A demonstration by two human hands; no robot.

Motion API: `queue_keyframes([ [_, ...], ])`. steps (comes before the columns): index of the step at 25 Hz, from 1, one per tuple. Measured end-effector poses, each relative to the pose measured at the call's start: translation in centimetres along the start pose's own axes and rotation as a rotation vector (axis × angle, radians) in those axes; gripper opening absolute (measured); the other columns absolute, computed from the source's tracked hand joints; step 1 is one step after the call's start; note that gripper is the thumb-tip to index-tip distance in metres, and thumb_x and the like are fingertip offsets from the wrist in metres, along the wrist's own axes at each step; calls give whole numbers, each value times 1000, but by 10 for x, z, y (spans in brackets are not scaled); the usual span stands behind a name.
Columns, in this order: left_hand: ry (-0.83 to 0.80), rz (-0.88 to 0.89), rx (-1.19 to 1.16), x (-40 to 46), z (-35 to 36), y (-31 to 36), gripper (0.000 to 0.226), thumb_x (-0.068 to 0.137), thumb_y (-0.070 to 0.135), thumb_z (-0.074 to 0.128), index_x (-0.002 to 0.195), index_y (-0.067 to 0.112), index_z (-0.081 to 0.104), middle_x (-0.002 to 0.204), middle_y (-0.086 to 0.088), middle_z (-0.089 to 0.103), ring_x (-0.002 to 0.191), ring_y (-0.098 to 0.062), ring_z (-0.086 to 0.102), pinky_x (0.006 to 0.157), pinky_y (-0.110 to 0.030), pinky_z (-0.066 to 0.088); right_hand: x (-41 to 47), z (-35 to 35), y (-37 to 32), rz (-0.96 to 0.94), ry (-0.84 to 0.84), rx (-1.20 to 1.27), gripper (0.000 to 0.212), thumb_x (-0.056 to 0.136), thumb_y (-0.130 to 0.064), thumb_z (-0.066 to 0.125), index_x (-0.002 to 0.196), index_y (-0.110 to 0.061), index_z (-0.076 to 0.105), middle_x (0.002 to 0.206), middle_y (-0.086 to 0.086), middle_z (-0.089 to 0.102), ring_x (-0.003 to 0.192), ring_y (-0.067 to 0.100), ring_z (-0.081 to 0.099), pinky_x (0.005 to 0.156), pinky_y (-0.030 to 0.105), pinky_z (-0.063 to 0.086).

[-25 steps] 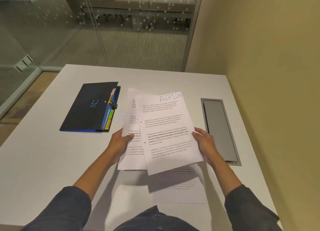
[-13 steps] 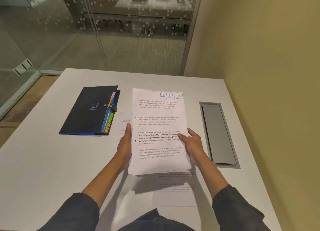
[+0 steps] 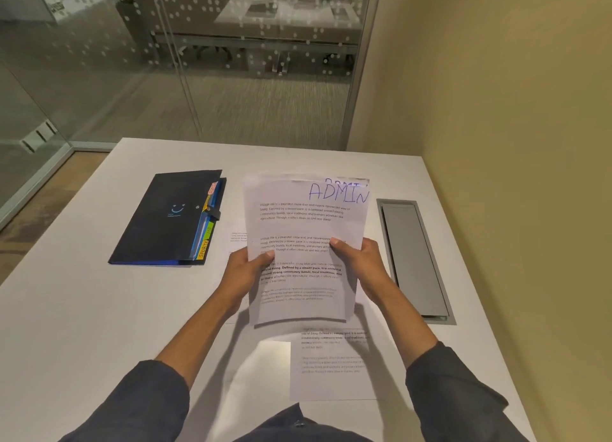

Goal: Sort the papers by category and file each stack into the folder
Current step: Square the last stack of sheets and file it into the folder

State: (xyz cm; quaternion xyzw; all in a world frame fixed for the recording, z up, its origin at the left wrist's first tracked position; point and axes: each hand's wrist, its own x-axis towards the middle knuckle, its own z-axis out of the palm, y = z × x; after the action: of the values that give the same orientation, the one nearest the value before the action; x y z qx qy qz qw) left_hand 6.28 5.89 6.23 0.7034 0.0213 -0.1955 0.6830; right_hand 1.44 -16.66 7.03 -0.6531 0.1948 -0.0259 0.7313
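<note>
The left hand (image 3: 243, 269) grips the left edge of the stack (image 3: 306, 246), its thumb lying over the front sheet and its other fingers curled out of sight behind. The right hand (image 3: 359, 262) pinches the right edge the same way, thumb pressed on the front, the other fingers hidden behind the paper. Between the two hands the stack is held up off the surface (image 3: 82, 309), tilted with its top edge away from the person. "ADMIN" is handwritten in blue at the top right of the front sheet, above the right fingers; the top of a second sheet shows just behind it, slightly offset, with part of the same lettering.

Below the hands, a loose sheet (image 3: 331, 365) of printed text lies flat on the surface, near the person's body, partly in the stack's shadow. Just beyond the left fingers, a sliver of another sheet (image 3: 239, 238) shows on the surface, mostly hidden by the stack.

Further left of the left fingers lies the folder (image 3: 169, 219), dark, closed with a strap, flat on the surface; coloured tabs stick out along its right edge, one reading "SPORTS". It is apart from the hands and the stack.

Right of the right fingers, a grey hatch (image 3: 414, 259) is set into the surface, near a yellow wall (image 3: 513, 143). Dark sleeves (image 3: 139, 398) cover both forearms.
</note>
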Motion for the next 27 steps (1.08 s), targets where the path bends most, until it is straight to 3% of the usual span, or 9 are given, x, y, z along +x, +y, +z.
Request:
queue_keyframes([
  [5,33,26,11,13,1,6,13,95,17,59,100,27,64,100,5,71,91,-15,67,76,-33,54,-3,10,9,2,29,-27,21,89,-16,70,109,-11,70,95,0,75,80,14,72,63,21,55],
  [10,8,61,21,10,4,0,19,88,13,66,101,27,65,99,2,71,88,-12,66,74,-30,53,-6,6,10,-64,37,-37,27,80,-11,78,107,-12,72,96,-2,76,82,11,73,68,22,57],
  [17,4,92,43,9,8,3,14,90,21,65,103,26,66,96,5,72,82,-9,68,68,-26,52,-5,-2,6,-140,60,-32,19,82,-9,77,100,-14,74,89,-6,77,82,11,73,70,22,57],
  [24,26,22,91,1,10,-24,18,89,22,67,107,24,66,98,4,72,89,-15,69,74,-31,56,-7,-7,38,-60,38,-214,27,85,-15,75,111,-13,70,102,-1,74,90,16,71,74,25,56],
  [27,60,25,56,4,6,-17,21,89,21,67,109,15,68,97,-2,75,85,-18,72,77,-37,59,-12,-7,39,-50,36,-180,20,89,-14,70,108,-6,71,89,-7,75,80,13,74,64,18,55],
])
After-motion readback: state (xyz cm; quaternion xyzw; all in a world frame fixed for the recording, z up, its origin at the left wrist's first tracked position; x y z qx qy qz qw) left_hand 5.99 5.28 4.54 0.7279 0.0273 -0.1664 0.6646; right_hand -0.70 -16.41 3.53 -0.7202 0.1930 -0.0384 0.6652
